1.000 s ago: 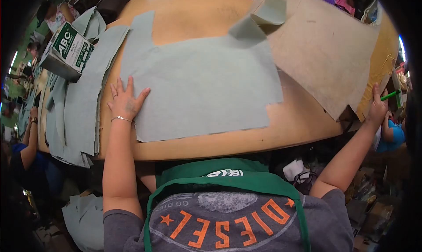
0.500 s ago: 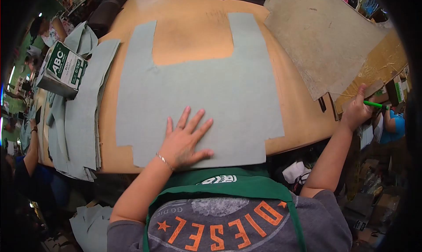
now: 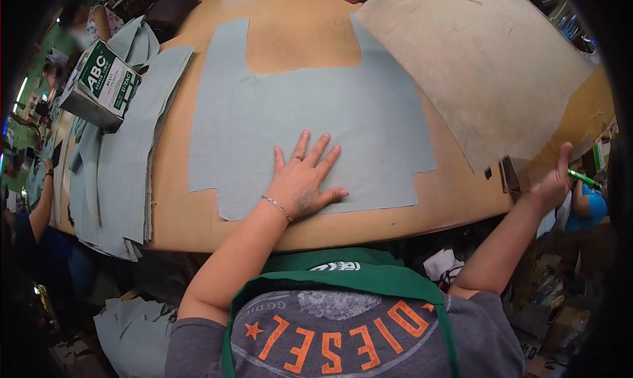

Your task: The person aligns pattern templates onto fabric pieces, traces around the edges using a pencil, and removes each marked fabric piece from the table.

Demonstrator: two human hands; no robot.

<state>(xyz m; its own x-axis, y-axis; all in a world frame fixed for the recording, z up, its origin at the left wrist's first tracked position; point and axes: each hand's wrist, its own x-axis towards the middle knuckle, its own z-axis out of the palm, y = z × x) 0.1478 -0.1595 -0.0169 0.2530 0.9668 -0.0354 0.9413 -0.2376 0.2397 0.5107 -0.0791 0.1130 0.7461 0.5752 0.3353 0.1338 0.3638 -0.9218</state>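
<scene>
A grey-green cut sheet (image 3: 310, 108), notched at its far side, lies flat on the table. My left hand (image 3: 304, 180) rests palm down on its near part, fingers spread. At the right, my right hand (image 3: 552, 181) grips the near right edge of a large tan board (image 3: 488, 68), thumb up; its other fingers are partly hidden. A green pen (image 3: 584, 178) sticks out of the same hand. The board's left edge overlaps the sheet's far right arm.
The wooden table (image 3: 198, 236) has a curved front edge close to my body. On the left, a white and green ABC rubber cement can (image 3: 102, 85) stands on a stack of grey-green pieces (image 3: 125, 180). More pieces (image 3: 132, 335) lie below. A person's arm (image 3: 45, 200) shows far left.
The grey-green sheet has slid away from the table's front edge with my left hand on it. The tan board has moved left in my right hand, over the sheet's right arm.
</scene>
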